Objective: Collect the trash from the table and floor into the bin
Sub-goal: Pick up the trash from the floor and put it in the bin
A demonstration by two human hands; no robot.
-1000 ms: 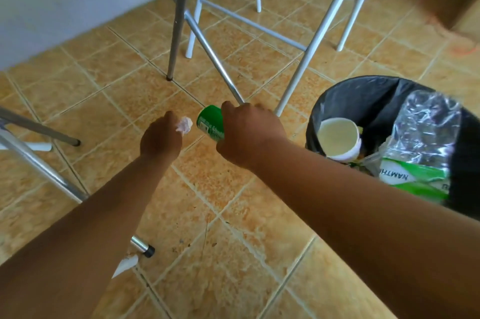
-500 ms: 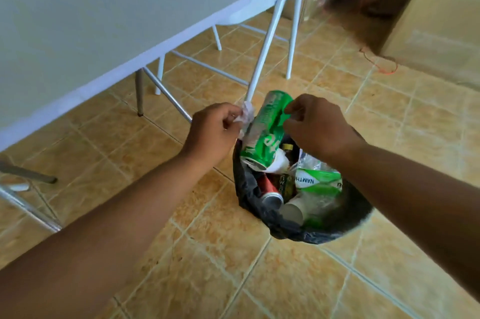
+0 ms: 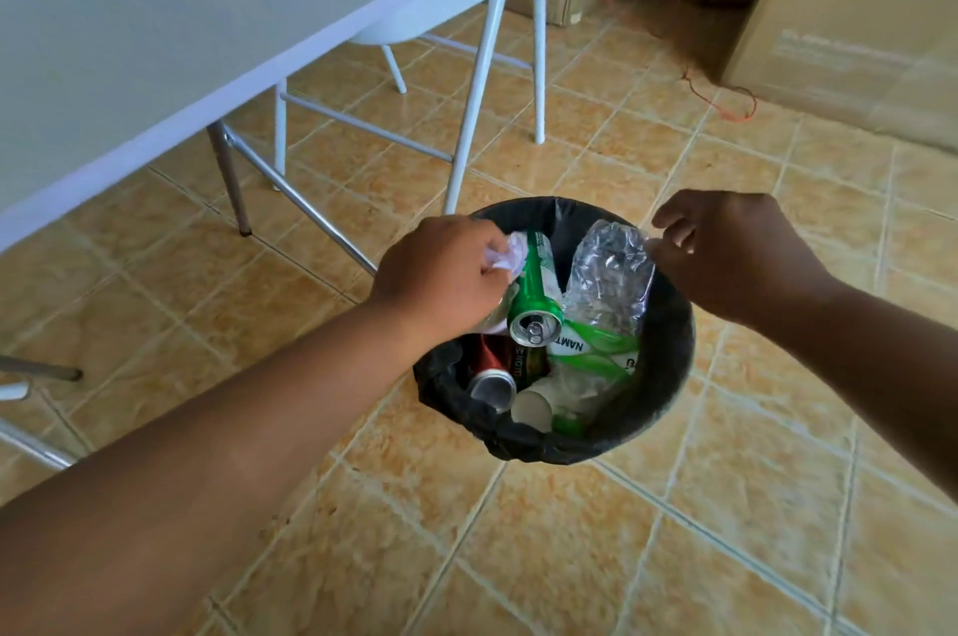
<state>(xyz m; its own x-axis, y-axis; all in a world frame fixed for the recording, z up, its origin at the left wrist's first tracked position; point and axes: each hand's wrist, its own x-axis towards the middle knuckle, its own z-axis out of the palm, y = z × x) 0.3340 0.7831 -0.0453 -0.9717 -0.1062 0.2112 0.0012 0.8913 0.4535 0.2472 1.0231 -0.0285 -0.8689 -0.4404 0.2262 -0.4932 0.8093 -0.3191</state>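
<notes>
A black-lined bin (image 3: pixel 668 340) stands on the tiled floor. My left hand (image 3: pixel 440 277) hovers over its left rim and pinches a crumpled white paper wad (image 3: pixel 510 254). A green can (image 3: pixel 536 293) lies tilted inside the bin, free of both hands. My right hand (image 3: pixel 731 251) hangs over the right rim with its fingers loosely curled and nothing in them. Beside it in the bin sits a crushed clear plastic bottle (image 3: pixel 606 272) with a green label. A red can (image 3: pixel 490 371) and a white paper cup (image 3: pixel 531 410) lie lower down.
A white folding table (image 3: pixel 155 23) fills the upper left, its metal legs (image 3: pixel 230 179) close to the bin. A white folding chair (image 3: pixel 497 65) stands behind. Cardboard boxes (image 3: pixel 855 13) line the far right, with an orange string (image 3: pixel 726 101) on the floor.
Both hands rose from the floor under the table to above the bin. My right hand let go of the green can, which now lies in the bin. The left hand keeps the paper wad.
</notes>
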